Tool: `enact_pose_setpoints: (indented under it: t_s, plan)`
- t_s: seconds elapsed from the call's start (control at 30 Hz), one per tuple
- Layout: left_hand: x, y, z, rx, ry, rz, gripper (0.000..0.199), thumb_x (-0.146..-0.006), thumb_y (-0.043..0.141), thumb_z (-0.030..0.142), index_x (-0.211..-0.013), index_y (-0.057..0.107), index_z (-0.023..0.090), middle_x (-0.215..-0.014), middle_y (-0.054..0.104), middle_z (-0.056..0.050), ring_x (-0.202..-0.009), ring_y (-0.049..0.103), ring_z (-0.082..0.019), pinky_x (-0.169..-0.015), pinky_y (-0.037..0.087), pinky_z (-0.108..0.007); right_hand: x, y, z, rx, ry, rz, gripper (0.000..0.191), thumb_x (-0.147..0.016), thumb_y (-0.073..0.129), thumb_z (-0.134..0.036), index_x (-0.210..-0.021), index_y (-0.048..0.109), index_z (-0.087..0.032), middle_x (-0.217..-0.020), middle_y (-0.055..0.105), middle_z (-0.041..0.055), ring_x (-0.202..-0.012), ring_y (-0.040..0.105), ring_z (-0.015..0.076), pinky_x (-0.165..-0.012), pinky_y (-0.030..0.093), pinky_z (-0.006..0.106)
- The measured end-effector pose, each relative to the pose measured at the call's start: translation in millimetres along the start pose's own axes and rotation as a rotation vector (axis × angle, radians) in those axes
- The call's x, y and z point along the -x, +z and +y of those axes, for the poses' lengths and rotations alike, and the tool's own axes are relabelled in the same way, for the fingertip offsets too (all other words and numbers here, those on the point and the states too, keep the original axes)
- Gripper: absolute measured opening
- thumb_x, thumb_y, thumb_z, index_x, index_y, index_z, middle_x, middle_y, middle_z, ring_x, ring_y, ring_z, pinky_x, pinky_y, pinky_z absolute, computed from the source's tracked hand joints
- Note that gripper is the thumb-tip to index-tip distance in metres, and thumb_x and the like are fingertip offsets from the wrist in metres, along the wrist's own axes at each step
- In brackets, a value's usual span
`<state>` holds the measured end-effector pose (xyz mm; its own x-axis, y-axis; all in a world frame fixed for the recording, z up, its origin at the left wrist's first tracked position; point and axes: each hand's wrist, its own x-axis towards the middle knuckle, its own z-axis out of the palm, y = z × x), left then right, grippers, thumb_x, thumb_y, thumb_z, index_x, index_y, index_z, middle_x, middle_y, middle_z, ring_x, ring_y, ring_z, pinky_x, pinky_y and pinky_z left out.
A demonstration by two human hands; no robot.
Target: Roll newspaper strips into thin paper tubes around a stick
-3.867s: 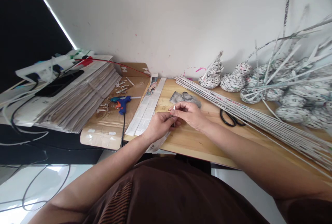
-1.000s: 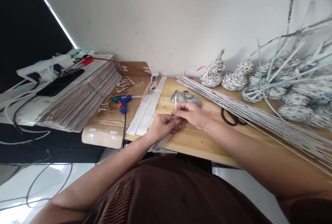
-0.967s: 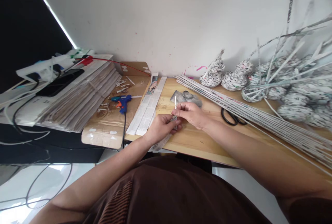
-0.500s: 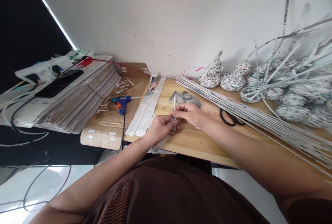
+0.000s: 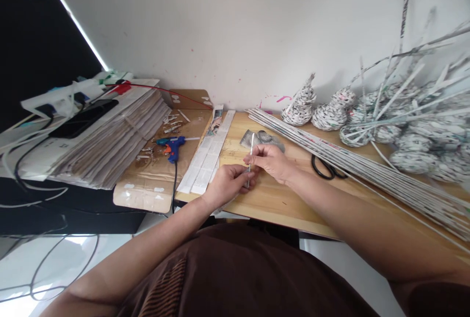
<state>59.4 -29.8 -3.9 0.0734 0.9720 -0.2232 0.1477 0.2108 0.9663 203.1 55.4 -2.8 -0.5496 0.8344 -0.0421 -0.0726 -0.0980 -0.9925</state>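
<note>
On the left we have a tall stack of folded newspaper [image 5: 113, 140] with a black phone [image 5: 84, 118] lying on it. Right of that, a blue glue gun [image 5: 175, 149] rests on flattened cardboard [image 5: 141, 196], near some small paper scraps [image 5: 172, 123]. Next come long newspaper strips [image 5: 205, 160], laid side by side and running away from us.

At the middle, our left hand [image 5: 228, 183] has its fingers closed round the lower part of a thin paper roll [image 5: 252, 141], just above the near part of the tabletop [image 5: 282, 202]. Our right hand [image 5: 270, 161] pinches the roll higher up, thumb against fingers, and the top pokes out, tilted slightly to the right. We cannot see the lower end well.

We judge this to be a tightening or turning of the roll between both hands. To do it well, we should grip lightly enough not to flatten it, turn it in small, even twists, and let the left fingers steady the base so that the layers do not slip or loosen.

Farther right, black scissor handles [image 5: 323, 167] show beside a bundle of long paper tubes [image 5: 330, 151], with woven paper shapes [image 5: 299, 105] standing beyond.
</note>
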Motion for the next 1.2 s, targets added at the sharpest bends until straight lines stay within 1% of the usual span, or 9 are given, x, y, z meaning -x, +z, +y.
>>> enact_pose_setpoints:
  t_s: [0.13, 0.27, 0.37, 0.53, 0.6, 0.7, 0.77, 0.97, 1.2]
  plan:
    - [1.1, -0.4, 0.1, -0.037, -0.026, 0.015, 0.024, -0.083, 0.062, 0.036, -0.080, 0.069, 0.013, -0.074, 0.070, -0.005, -0.064, 0.064, -0.011, -0.063, 0.056, -0.023, -2.7, -4.0, -4.3, -0.003, -0.061, 0.033, 0.036, -0.063, 0.080, -0.046, -0.078, 0.063, -0.017, -0.073, 0.060, 0.0000, -0.065, 0.052, 0.0106, -0.052, 0.040, 0.022]
    - [1.7, -1.1, 1.3, -0.084, -0.018, -0.024, 0.026, -0.083, 0.062, 0.037, -0.079, 0.070, 0.013, -0.073, 0.070, -0.005, -0.060, 0.062, -0.010, -0.060, 0.054, -0.021, -3.6, -7.0, -9.1, -0.010, -0.117, 0.121, 0.033, -0.065, 0.078, -0.046, -0.067, 0.062, -0.017, -0.066, 0.060, 0.0001, -0.063, 0.052, 0.0114, -0.051, 0.038, 0.022]
    - [1.9, -1.3, 1.4, -0.074, -0.013, -0.044, 0.026, -0.083, 0.061, 0.037, -0.080, 0.070, 0.012, -0.073, 0.070, -0.006, -0.059, 0.062, -0.010, -0.060, 0.054, -0.021, -3.7, -8.0, -9.5, -0.026, -0.129, 0.131, 0.030, -0.066, 0.077, -0.045, -0.065, 0.063, -0.018, -0.066, 0.061, 0.0008, -0.063, 0.052, 0.0118, -0.051, 0.038, 0.023]
    - [1.9, -2.1, 1.3, -0.054, -0.024, -0.038, 0.026, -0.083, 0.062, 0.037, -0.078, 0.070, 0.012, -0.072, 0.070, -0.006, -0.060, 0.063, -0.010, -0.061, 0.054, -0.022, -2.1, -9.6, -11.6, -0.045, -0.089, 0.053, 0.029, -0.073, 0.071, -0.047, -0.078, 0.071, -0.018, -0.089, 0.068, 0.0058, -0.073, 0.058, 0.0137, -0.053, 0.040, 0.022]
    - [1.5, -2.9, 2.0, -0.037, -0.025, -0.021, 0.025, -0.083, 0.062, 0.036, -0.076, 0.069, 0.012, -0.072, 0.070, -0.005, -0.060, 0.064, -0.010, -0.061, 0.055, -0.023, -0.5, -9.6, -13.0, -0.019, -0.061, -0.020, 0.032, -0.073, 0.071, -0.049, -0.082, 0.072, -0.018, -0.093, 0.068, 0.0069, -0.076, 0.059, 0.0146, -0.054, 0.041, 0.022]
    - [0.1, -5.0, 2.2, 0.000, -0.013, 0.014, 0.024, -0.083, 0.062, 0.034, -0.075, 0.068, 0.013, -0.071, 0.069, -0.004, -0.061, 0.064, -0.011, -0.062, 0.057, -0.024, 1.5, -8.1, -12.0, 0.032, 0.001, -0.187, 0.034, -0.072, 0.074, -0.048, -0.086, 0.073, -0.017, -0.090, 0.068, 0.0073, -0.077, 0.059, 0.0155, -0.059, 0.043, 0.024]
    - [-0.9, -6.5, 1.0, 0.017, -0.006, 0.026, 0.023, -0.083, 0.063, 0.034, -0.075, 0.068, 0.013, -0.071, 0.069, -0.004, -0.062, 0.065, -0.012, -0.062, 0.058, -0.026, 1.8, -6.3, -8.4, 0.051, 0.023, -0.241, 0.034, -0.071, 0.075, -0.046, -0.085, 0.073, -0.015, -0.083, 0.068, 0.0061, -0.073, 0.058, 0.0147, -0.061, 0.044, 0.026]
    - [-2.0, -8.2, -3.4, 0.012, -0.007, -0.007, 0.025, -0.082, 0.064, 0.037, -0.080, 0.070, 0.013, -0.077, 0.071, -0.006, -0.068, 0.068, -0.013, -0.066, 0.059, -0.027, -0.2, -0.6, 2.3, 0.059, -0.014, -0.063, 0.032, -0.064, 0.080, -0.043, -0.068, 0.066, -0.014, -0.063, 0.059, -0.0011, -0.056, 0.049, 0.0092, -0.054, 0.036, 0.025]
    - [-1.9, -9.0, -1.0, -0.039, -0.008, -0.035, 0.025, -0.081, 0.065, 0.039, -0.082, 0.071, 0.014, -0.076, 0.071, -0.006, -0.067, 0.067, -0.013, -0.063, 0.058, -0.026, 0.1, 1.1, 4.2, 0.027, -0.028, -0.003, 0.036, -0.062, 0.081, -0.044, -0.062, 0.059, -0.016, -0.062, 0.056, -0.0028, -0.054, 0.047, 0.0086, -0.051, 0.036, 0.024]
